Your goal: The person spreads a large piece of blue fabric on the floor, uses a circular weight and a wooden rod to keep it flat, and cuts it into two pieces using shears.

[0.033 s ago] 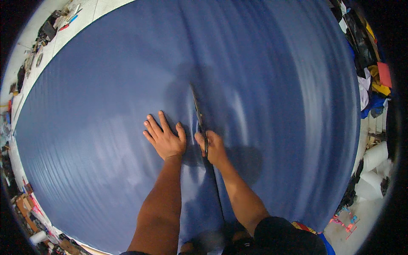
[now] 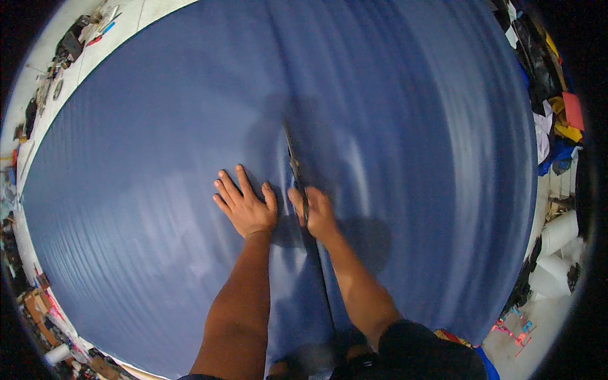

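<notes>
A broad sheet of dark blue, slightly glossy material (image 2: 158, 126) spreads across most of the view. My left hand (image 2: 246, 206) lies flat on it, fingers spread, just left of a cut line. My right hand (image 2: 315, 210) grips a pair of scissors (image 2: 292, 152), whose blades point away from me along the sheet. Behind the scissors, a dark slit (image 2: 324, 278) runs back toward my body, with the material parted on both sides. The handles are partly hidden by my right fingers.
Beyond the sheet's left edge, tools and odds and ends (image 2: 71, 45) lie on a pale surface. Cardboard pieces (image 2: 39, 307) are at the lower left. On the right are heaped coloured fabrics (image 2: 560, 126), white rolls (image 2: 557, 234) and a small pink frame-like object (image 2: 522, 335).
My right hand has shifted slightly forward with the scissors, and the blade tip reaches a little farther up. My left hand stays in place.
</notes>
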{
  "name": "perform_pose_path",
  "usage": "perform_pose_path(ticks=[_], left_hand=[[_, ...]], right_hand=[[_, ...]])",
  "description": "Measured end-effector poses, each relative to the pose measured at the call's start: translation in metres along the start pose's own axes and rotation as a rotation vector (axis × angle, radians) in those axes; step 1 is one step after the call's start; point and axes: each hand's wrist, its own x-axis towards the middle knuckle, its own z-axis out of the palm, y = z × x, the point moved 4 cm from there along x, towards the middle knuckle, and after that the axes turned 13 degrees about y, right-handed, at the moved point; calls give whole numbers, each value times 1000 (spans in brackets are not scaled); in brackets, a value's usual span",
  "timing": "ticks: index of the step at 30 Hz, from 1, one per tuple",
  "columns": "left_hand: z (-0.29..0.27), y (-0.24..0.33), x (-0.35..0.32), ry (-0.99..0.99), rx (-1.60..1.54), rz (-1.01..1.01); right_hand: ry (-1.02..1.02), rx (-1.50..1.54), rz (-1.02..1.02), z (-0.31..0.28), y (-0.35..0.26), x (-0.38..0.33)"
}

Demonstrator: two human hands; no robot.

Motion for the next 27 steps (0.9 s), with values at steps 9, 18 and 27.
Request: perform_pose_path(ticks=[9,18,27], left_hand=[[-2,9,-3,-6,-17,32],[-3,13,-5,-56,-13,3],[-6,14,-9,-76,-35,20]], right_hand=[[70,-25,-137,29,-73,102],[-24,-43,-145,40,-125,175],[63,-75,-152,70,-168,245]])
